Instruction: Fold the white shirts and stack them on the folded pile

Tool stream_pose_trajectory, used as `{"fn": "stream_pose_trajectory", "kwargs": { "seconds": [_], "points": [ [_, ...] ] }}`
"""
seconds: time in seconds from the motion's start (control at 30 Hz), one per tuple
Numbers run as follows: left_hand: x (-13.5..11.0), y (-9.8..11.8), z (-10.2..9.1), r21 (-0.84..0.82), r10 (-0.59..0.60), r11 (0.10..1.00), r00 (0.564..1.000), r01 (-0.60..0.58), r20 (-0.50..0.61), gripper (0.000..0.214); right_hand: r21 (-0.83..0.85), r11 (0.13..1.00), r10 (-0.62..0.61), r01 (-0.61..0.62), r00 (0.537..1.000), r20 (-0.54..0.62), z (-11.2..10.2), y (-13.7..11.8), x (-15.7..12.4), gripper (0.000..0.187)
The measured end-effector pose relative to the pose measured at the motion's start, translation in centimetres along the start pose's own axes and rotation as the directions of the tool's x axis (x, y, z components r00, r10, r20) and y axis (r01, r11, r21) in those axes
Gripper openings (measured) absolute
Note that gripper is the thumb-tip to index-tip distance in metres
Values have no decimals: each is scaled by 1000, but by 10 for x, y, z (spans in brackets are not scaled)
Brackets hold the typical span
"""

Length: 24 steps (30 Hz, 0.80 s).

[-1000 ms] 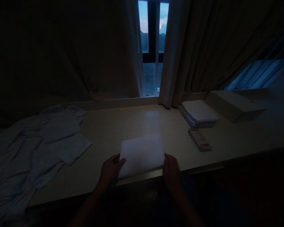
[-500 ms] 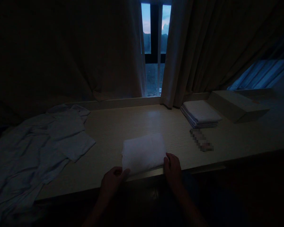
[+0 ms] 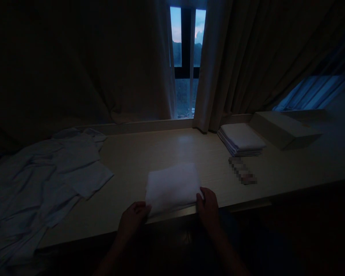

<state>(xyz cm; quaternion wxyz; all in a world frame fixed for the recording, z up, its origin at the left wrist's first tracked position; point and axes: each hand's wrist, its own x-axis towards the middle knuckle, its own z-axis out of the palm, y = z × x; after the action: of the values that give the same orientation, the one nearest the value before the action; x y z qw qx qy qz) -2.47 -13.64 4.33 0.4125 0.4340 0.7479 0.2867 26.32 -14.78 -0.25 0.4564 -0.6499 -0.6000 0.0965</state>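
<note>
Lower on the cloth's left side than a second ago, the left hand [image 3: 132,219] has slid from partway up that edge to the near left corner of the folded white cloth [image 3: 172,188], while the right hand [image 3: 209,205] stays about the near right corner. That puts a hand at each near corner, with the near edge between them, which I read as a change from handling the side to handling the front. Fingers of the right hand are bent, and thumb and forefinger seem to pinch the corner; the left thumb touches its corner, but in this dim light I cannot tell whether the fingers grip beneath or only rest. The cloth lies flat near the front edge of the pale table [image 3: 129,153], in the middle, its near left corner slightly uneven. On the left, well apart, spreads a loose heap of cloths [image 3: 71,165]; at far right sits a folded stack [image 3: 241,137], just beside a box [image 3: 287,128], with a blurred-out object [image 3: 243,170] on its near side
</note>
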Motion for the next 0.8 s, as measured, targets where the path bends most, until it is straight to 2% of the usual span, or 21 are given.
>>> {"fn": "stream_pose_trajectory", "kwargs": {
  "seconds": [0.1, 0.2, 0.3, 0.43, 0.67, 0.8],
  "points": [
    [9, 14, -6, 124, 118, 987, 989, -107, -86, 51, -4, 1000, -1, 1, 1000, 0, 0, 1, 0, 32],
    [22, 33, -6, 166, 158, 977, 979, -136, -127, 55, 0, 1000, -2, 2, 1000, 8, 2, 2, -1, 31],
    [36, 43, 0, 143, 150, 980, 985, -136, -85, 52, -1, 1000, -11, 11, 1000, -14, 3, 4, -1, 31],
    [49, 42, 6, 112, 75, 991, 997, -73, -14, 51, 8, 1000, -20, 20, 999, -31, 5, 5, -2, 30],
    [53, 41, 10, -196, 1, 981, 1000, -1, -1, 50, 16, 1000, -12, 12, 999, -31, 5, 6, -1, 29],
    [45, 46, 15, -342, -22, 939, 998, 39, 52, 38, 18, 1000, -15, 16, 999, -29, 6, 6, 0, 29]
  ]
}}
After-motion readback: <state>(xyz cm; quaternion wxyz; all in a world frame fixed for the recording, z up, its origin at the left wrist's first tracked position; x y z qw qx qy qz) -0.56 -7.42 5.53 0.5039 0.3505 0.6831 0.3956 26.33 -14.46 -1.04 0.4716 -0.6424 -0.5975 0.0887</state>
